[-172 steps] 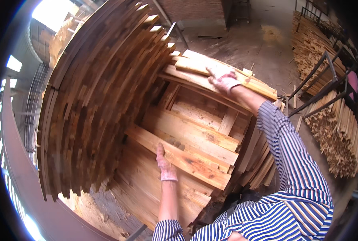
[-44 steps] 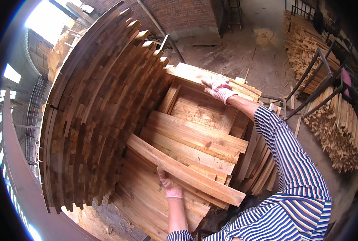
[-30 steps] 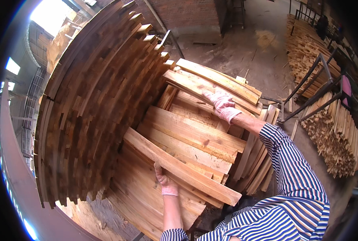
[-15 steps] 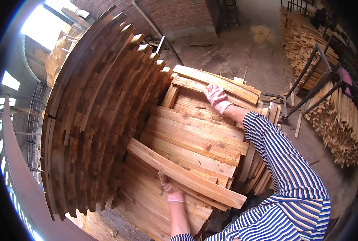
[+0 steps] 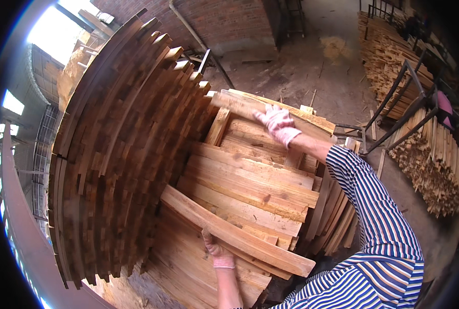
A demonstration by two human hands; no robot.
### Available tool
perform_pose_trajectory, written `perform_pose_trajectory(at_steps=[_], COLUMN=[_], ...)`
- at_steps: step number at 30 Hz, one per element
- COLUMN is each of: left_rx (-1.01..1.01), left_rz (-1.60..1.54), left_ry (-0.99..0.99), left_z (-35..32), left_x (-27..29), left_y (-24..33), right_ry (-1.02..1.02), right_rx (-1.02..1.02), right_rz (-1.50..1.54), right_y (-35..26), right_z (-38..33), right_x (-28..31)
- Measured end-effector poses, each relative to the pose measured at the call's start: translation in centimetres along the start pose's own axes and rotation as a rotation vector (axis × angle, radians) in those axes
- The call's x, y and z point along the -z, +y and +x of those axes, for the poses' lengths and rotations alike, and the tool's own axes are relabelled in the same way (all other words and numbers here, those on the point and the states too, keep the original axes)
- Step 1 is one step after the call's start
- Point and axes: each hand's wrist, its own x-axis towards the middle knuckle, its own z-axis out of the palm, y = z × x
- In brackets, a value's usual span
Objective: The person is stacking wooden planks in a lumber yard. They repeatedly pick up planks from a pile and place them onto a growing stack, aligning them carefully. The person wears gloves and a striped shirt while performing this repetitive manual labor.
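Observation:
My left hand [image 5: 218, 251], in a pink glove, grips the near edge of a long wooden plank [image 5: 240, 235] that lies slanted across a low stack of planks [image 5: 250, 185]. My right hand [image 5: 277, 123], also gloved, reaches out and rests on a plank [image 5: 240, 105] at the far edge of that stack, fingers laid over it. My right arm wears a blue and white striped sleeve [image 5: 374, 206]. A tall pile of planks [image 5: 121, 170] rises at my left, its ends facing me.
A brick wall [image 5: 224, 20] with a pipe stands at the back. Metal racks [image 5: 399, 113] and heaps of thin wooden strips [image 5: 435, 159] sit at the right. The concrete floor [image 5: 312, 67] carries sawdust and scraps.
My right hand has moved back out to the far plank at the stack's edge. My left hand keeps hold of the slanted plank, which has shifted slightly.

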Motion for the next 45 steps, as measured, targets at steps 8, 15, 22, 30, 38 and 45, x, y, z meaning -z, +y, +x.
perform_pose_trajectory(at_steps=[8,15,22,30,38,45], left_rx=[-0.06,0.048,-0.022,-0.012,-0.099,-0.197], left_rz=[0.055,-0.025,0.043,0.065,0.133,0.463], left_ry=[0.092,0.023,0.074,0.119,0.267,-0.055], left_z=[-0.3,0.1,-0.5,0.8,2.1,6.2], left_x=[3.6,1.0,-1.5,0.3,0.8,2.4], left_y=[0.3,0.0,0.1,-1.0,-1.2,0.7], right_ry=[0.16,-0.244,0.015,-0.282,0.065,-0.368], right_rx=[0.143,0.364,0.005,0.149,0.22,0.438], right_rz=[-0.059,0.472,0.028,0.608,0.082,0.844], right_y=[1.2,-4.1,1.6,1.7,-4.0,-13.3], right_z=[1.9,-2.9,3.8,3.3,-2.1,-21.4], right_x=[-2.9,-1.9,-0.4,-8.9,-3.8,1.8])
